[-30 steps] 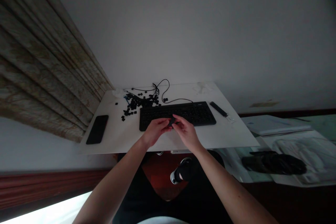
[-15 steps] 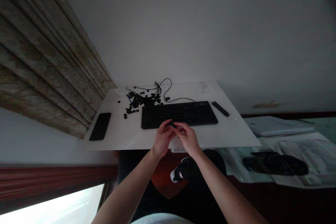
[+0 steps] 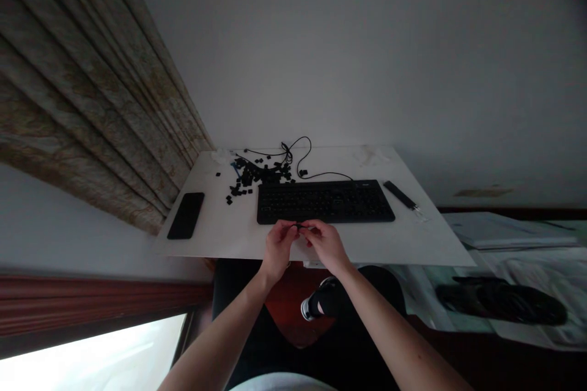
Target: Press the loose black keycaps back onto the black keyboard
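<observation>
A small black piece [image 3: 299,226] was pinched in the narrowed fingers of the left hand [image 3: 277,250] and right hand [image 3: 329,245], just before the keyboard [image 3: 325,201]; loose black squares [image 3: 270,176] lay heaped behind its left end on the desk [image 3: 229,239].

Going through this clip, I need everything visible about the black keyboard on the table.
The keyboard is long, black and plastic-looking, with faint pale marks across its dark rows and a small light marking near the right end of its back edge. It lies flat on the white table, long side roughly along the table's front edge. A thin black cable meets its back edge. Small black pieces lie by its back left corner. It is too dark to tell which keys are in place.
</observation>
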`<state>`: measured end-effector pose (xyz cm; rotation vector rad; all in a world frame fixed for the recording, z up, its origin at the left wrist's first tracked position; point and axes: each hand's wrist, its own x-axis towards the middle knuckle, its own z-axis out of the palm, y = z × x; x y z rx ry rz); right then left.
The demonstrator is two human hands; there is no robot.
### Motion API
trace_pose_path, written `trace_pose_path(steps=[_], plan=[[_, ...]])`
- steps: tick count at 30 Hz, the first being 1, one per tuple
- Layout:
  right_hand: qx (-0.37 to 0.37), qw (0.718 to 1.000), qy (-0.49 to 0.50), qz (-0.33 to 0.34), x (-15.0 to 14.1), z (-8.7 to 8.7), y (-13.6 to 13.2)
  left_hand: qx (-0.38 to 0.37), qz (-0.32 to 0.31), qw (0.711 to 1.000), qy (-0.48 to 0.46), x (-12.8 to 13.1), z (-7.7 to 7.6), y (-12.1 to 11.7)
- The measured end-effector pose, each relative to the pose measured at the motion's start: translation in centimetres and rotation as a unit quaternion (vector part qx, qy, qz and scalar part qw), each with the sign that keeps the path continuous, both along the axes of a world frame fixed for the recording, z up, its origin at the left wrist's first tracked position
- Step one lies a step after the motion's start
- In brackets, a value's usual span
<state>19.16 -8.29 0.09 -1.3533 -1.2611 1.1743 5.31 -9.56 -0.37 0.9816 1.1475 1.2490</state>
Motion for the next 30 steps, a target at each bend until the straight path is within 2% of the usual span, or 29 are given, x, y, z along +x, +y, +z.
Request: trace_pose_path(steps=[7, 10, 13, 16, 19, 23, 30], plan=[[0.018, 0.996, -0.040, 0.082, -2.9, -0.1, 2.0, 0.017, 0.015, 0.988, 0.151, -5.1, 0.7, 1.9], [0.000, 0.996, -0.038, 0.083, -4.2, -0.3, 3.0, 0.011, -0.005, 0.983, 0.185, -7.0, 0.5, 2.8], [-0.028, 0.997, -0.007, 0.066, -5.3, -0.4, 4.5, 0.047, 0.004, 0.966, 0.252, -8.7, 0.2, 4.0], [-0.059, 0.998, 0.035, 0.014, -5.6, 0.0, 6.2, 0.121, 0.017, 0.926, 0.358, -10.5, 0.0, 5.5], [-0.075, 0.994, 0.069, -0.035, -5.2, 0.4, 7.3, 0.177, -0.043, 0.874, 0.450, -11.7, -0.2, 6.8], [-0.079, 0.993, 0.072, -0.040, -4.4, 0.3, 7.4, 0.204, -0.122, 0.812, 0.533, -12.0, -0.4, 7.6], [-0.105, 0.990, 0.079, -0.051, -4.1, 0.0, 6.9, 0.209, -0.149, 0.759, 0.598, -11.4, -0.2, 7.9]])
